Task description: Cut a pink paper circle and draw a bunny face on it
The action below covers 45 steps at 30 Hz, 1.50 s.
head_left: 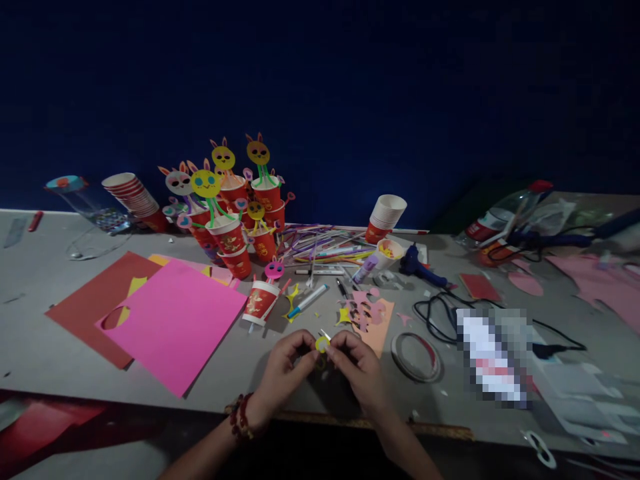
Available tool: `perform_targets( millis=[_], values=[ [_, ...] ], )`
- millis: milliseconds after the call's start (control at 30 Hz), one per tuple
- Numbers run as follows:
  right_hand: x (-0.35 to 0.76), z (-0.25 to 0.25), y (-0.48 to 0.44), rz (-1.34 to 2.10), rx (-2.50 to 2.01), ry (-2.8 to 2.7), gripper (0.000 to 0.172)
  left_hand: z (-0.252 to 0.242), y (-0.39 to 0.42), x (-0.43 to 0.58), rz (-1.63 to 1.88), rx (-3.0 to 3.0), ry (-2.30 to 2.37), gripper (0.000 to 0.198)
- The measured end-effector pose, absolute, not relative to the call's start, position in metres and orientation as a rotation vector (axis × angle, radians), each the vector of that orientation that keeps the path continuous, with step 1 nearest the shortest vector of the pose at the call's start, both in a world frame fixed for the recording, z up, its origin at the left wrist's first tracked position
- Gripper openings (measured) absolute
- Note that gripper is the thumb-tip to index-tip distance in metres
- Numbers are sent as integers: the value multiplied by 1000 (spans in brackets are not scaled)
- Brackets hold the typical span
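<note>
My left hand (pixel 290 360) and my right hand (pixel 356 367) meet above the near part of the table, fingers pinched. Between the fingertips of both is a small yellow paper piece (pixel 321 344) with a pale patch on it. A thin white strip sticks up beside it; what it belongs to is unclear. Left of my hands a red paper cup (pixel 261 303) with a pink bunny face (pixel 275 269) lies tilted. A blue-and-white marker (pixel 307 301) rests beyond my fingers, close to yellow paper scraps (pixel 344 315). A roll of tape (pixel 416 357) lies flat to the right.
Pink paper (pixel 180 327) overlaps a red-brown sheet (pixel 107 300) at left. Several bunny-faced cups (pixel 227 233) stand behind. Pipe cleaners (pixel 320 247), stacked cups (pixel 385 217) and a blue glue gun (pixel 421 268) with a black cord are farther back. A bottle (pixel 500 217) leans at right.
</note>
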State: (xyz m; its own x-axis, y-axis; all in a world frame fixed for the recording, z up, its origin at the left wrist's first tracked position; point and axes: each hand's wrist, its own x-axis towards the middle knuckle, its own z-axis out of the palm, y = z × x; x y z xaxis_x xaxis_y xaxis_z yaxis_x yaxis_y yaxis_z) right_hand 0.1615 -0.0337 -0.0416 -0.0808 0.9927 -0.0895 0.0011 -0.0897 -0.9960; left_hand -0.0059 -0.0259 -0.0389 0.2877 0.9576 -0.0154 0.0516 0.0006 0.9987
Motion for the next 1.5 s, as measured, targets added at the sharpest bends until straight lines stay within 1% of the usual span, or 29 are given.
perform_targets(
  millis=[67,167,200,267,367,533,833,967,1133,1200,1300,1400,1500],
  values=[
    [161,-41,-35,1179,-1272,-1320,23,-40,-26,-6,959,1392,1056,17],
    [161,-36,-37,764,-1307,-1540,8,-37,-25,-7,969,1491,1106,15],
    [162,-33,-38,640,-1296,-1624,7,-35,-25,-7,975,1531,1120,15],
    [163,-29,-39,485,-1259,-1781,11,-32,-24,-7,983,1615,1141,15],
    [164,-24,-38,422,-1234,-1899,16,-30,-25,-7,994,1732,1165,12],
    [164,-23,-35,416,-1191,-1960,16,-34,-28,-8,974,1896,1193,10],
    [159,-23,-33,241,-1142,-2000,17,-32,-26,-6,996,1996,1202,11],
    [158,-23,-33,260,-1146,-1991,16,-32,-27,-6,1003,1982,1198,10],
    [160,-21,-33,391,-1157,-1950,12,-33,-27,-7,1004,1947,1196,10],
    [162,-23,-34,483,-1192,-1882,9,-33,-27,-7,1005,1939,1191,10],
    [162,-29,-34,719,-1268,-1690,9,-32,-26,-7,1011,1874,1184,11],
    [160,-36,-34,954,-1283,-1488,12,-30,-26,-7,1014,1807,1166,13],
    [158,-37,-35,1027,-1251,-1399,15,-30,-27,-7,1016,1797,1135,12]
  ],
)
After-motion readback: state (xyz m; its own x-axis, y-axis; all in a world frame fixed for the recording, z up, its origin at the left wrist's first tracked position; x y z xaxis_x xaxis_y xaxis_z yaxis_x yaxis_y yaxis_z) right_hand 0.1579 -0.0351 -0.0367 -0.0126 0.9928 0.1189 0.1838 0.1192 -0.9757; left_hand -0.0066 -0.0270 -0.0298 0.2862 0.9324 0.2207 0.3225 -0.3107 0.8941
